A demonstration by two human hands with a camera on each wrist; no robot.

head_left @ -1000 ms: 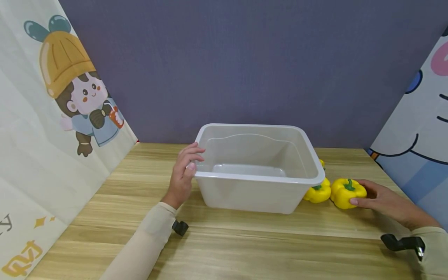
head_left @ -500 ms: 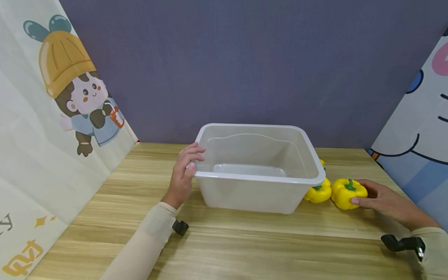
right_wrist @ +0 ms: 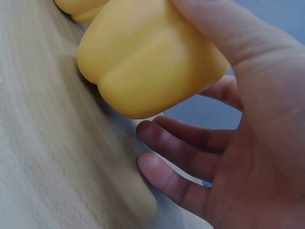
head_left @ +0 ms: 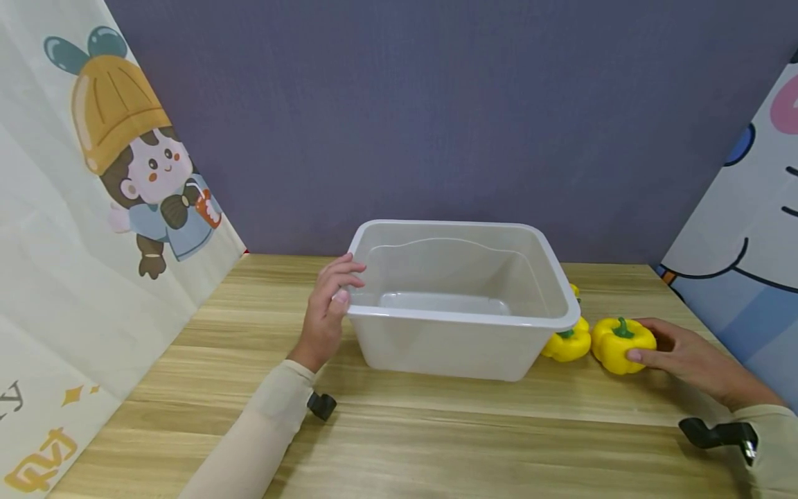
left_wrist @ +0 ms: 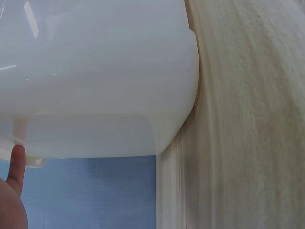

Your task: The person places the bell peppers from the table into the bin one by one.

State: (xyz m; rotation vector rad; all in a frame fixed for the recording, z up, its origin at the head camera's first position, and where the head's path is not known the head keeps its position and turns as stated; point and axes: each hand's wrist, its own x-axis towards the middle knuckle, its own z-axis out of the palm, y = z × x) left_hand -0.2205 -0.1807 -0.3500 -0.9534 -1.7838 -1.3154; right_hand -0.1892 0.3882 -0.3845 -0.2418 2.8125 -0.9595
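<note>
Yellow to the bin's (head_left: 442, 350) right — pinches a bell pepper (head_left: 614, 350) there with the right hand (head_left: 688, 357); grips the bin's left rim with the left hand (head_left: 324, 305) — shows a second pepper (head_left: 570, 344) just beside the bin's right side.

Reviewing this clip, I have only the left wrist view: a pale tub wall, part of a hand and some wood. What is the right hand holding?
Observer: The right hand holds a yellow pepper, its green stem upward.
Operator: Any more peppers?
Observer: Yes, two other yellow peppers show beside the tub, on the person's right, both partly hidden by it.
Operator: And where is the left hand?
Observer: The head view shows the left hand reaching over the tub's left rim.
</note>
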